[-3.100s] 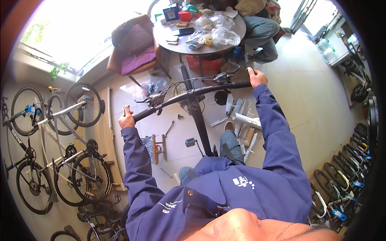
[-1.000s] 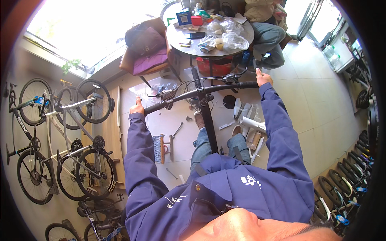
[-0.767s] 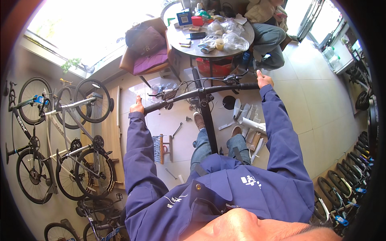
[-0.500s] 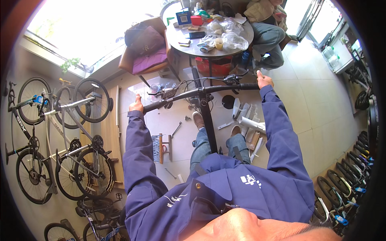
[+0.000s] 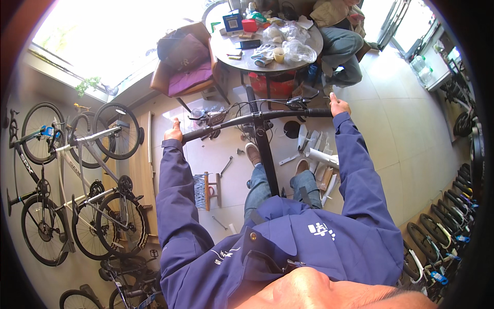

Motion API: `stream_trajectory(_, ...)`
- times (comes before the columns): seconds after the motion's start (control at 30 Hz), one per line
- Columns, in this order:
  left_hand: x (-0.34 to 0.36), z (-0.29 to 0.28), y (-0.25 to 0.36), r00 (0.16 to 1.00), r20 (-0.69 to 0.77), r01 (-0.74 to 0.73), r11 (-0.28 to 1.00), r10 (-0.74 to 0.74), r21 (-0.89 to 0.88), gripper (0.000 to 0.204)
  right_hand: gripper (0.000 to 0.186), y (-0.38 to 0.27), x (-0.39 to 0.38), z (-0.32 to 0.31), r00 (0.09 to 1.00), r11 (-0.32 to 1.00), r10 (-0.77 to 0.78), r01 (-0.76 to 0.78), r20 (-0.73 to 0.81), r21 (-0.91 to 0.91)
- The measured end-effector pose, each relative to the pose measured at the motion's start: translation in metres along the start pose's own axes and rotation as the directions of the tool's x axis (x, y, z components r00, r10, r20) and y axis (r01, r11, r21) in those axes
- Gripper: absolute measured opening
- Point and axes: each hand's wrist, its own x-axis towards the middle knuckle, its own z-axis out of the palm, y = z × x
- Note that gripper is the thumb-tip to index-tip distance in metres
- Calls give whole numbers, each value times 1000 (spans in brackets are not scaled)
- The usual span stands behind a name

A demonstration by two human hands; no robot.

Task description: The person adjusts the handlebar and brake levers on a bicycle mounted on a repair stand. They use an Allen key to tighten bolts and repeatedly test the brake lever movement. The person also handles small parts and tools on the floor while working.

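Note:
My left hand is at the left end of a black bicycle handlebar, thumb pointing up and away from the bar. At the opposite end my right hand holds the right grip, its thumb also raised. The fingers of both hands are partly hidden. Brake levers and loose cables sit in front of the bar. From the bar's middle the black frame tube runs back between my legs, and the front tire shows beyond.
Ahead stands a cluttered round table, with a chair left of it and a seated person at its right. Tools and a small stool lie left of my feet; white parts lie right. Bicycles line the left wall.
Both hands stay at the bar ends, and the handlebar holds nearly the same position. The surroundings shift very slightly in view.

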Motion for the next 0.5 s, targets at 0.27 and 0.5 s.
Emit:
stream_trajectory(0.27, -6, 34, -28, 994, -99, -30, 999, 33, 29, 50, 80, -24, 13, 6, 998, 998, -41, 43, 45, -41)
stream_trajectory(0.5, -35, 3, 1, 975, -147, 117, 952, -164, -283, 90, 80, -28, 8, 9, 997, 995, -71, 72, 6, -71)
